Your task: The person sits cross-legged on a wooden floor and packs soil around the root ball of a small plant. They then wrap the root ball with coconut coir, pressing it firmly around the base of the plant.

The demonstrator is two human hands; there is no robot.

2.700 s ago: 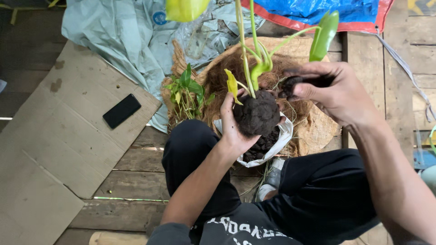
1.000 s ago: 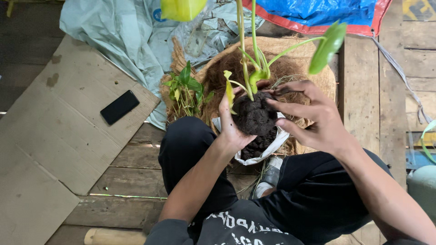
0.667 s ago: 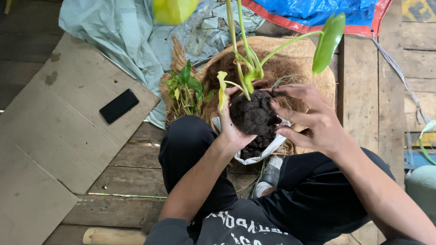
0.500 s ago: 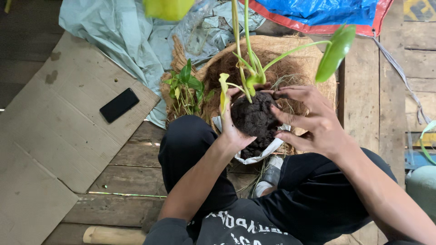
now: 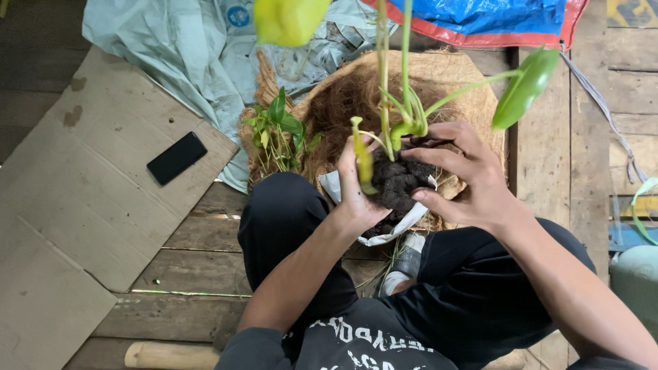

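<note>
- The left hand (image 5: 356, 195) cups a dark root ball (image 5: 397, 185) from the left, palm against the soil, fingers curled up along its side; its grip is clasped on the ball.
- The right hand (image 5: 473, 185) grasps the same root ball from the right, fingers spread over the top and front of the soil, thumb low on the near side.
- The root ball sits between the two palms, held above a white bag (image 5: 384, 229) that shows under and beside it, over the person's lap.
- Green stems (image 5: 394, 89) rise from the ball toward the camera; one ends in a green leaf (image 5: 524, 89) to the right, another in a blurred yellow leaf (image 5: 291, 20) at the top edge.
- A small yellow-green leaf (image 5: 362, 161) hangs down against the left hand's fingers.
- Behind the hands lies a mound of brown coconut fibre (image 5: 356, 96) on a coarse brown mat (image 5: 452, 75).
- A small leafy plant (image 5: 277, 133) stands at the left edge of the fibre, near the left knee.
- A crumpled pale sheet (image 5: 178, 48) lies past the plant, and a blue tarp (image 5: 507, 17) with a red edge runs along the top right.
- A black phone (image 5: 177, 157) lies on flattened cardboard (image 5: 68, 205) to the left, well apart from the hands.
- Everything rests on a plank floor (image 5: 199, 264); the person sits in black trousers with knees apart.
- A wooden handle (image 5: 171, 356) lies at the bottom left.
</note>
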